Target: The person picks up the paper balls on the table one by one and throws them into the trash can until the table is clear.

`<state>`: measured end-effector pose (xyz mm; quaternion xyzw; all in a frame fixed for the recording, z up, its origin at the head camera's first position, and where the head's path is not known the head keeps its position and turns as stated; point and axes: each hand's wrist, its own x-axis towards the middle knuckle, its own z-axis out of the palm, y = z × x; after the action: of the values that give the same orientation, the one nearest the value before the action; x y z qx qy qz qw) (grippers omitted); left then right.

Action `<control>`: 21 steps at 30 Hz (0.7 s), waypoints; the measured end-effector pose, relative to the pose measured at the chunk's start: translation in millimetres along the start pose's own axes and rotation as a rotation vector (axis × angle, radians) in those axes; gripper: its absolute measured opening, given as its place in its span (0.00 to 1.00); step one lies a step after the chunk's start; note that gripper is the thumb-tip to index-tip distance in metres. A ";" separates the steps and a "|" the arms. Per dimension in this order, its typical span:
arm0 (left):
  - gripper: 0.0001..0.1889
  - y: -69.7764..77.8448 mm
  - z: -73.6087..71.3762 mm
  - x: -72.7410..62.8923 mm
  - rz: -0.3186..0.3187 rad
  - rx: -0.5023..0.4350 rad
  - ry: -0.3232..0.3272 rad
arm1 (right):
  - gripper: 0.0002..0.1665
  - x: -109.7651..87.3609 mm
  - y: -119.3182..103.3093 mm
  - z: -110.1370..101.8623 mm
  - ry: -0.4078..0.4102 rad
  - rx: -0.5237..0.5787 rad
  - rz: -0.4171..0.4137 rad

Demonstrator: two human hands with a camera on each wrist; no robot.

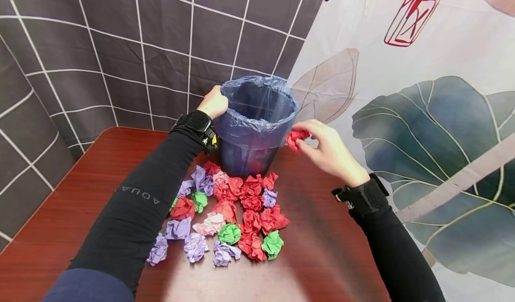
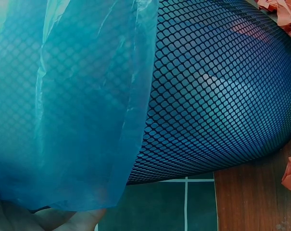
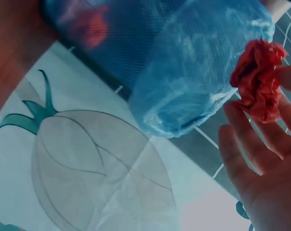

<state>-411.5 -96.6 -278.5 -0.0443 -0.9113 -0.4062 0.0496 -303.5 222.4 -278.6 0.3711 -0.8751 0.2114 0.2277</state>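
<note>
So the red paper ball (image 1: 297,139) is sitting between the thumb and fingertips of the right hand (image 1: 327,147), which is pinching it pretty lightly. From the right wrist camera you're seeing the thumb pressing one side and fingers supporting the other, with a couple of them stretching out fairly straight past it.

The ball is hanging just right of the bin (image 1: 243,159), off the table and showing lower than the bin's far rim in the head view. Can't tell if it's actually touching the blue bag (image 1: 257,134) lining the bin. The bin's side and that folded-over bag edge are standing between the ball and the inside. Something reddish is showing through the mesh low down.

Over on the other side, the left hand (image 1: 214,103) is gripping the bin's rim, bag and all; its fingertips are mostly hiding from view.

In front of the bin a whole mess of crumpled paper is lying on the table (image 1: 322,239): lots of red balls (image 1: 274,219), plus purple balls (image 1: 196,247), pink balls (image 1: 210,224) and green balls (image 1: 229,233), many of them touching. The left sleeve (image 1: 128,208) is covering the pile's left edge. Behind everything, a dark checked cloth (image 1: 161,38) and a pale leaf-print cloth (image 1: 434,136) are hanging.
</note>
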 end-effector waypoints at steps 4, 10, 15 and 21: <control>0.33 1.3 -1.6 -1.7 -0.006 0.000 -0.003 | 0.20 21.8 1.3 -0.8 0.064 0.004 -0.001; 0.33 1.3 -2.2 -2.6 -0.013 -0.006 -0.003 | 0.21 49.3 3.4 4.0 0.091 -0.014 0.046; 0.32 -0.2 -1.3 -1.4 -0.009 -0.002 -0.003 | 0.21 62.7 5.9 10.1 0.070 -0.039 0.099; 0.32 0.9 -1.6 -1.6 -0.015 -0.003 -0.003 | 0.22 66.2 7.4 14.4 0.059 -0.043 0.122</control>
<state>-409.7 -97.2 -277.0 -0.0380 -0.9110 -0.4081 0.0451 -353.6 182.8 -254.9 0.3056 -0.8933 0.2171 0.2478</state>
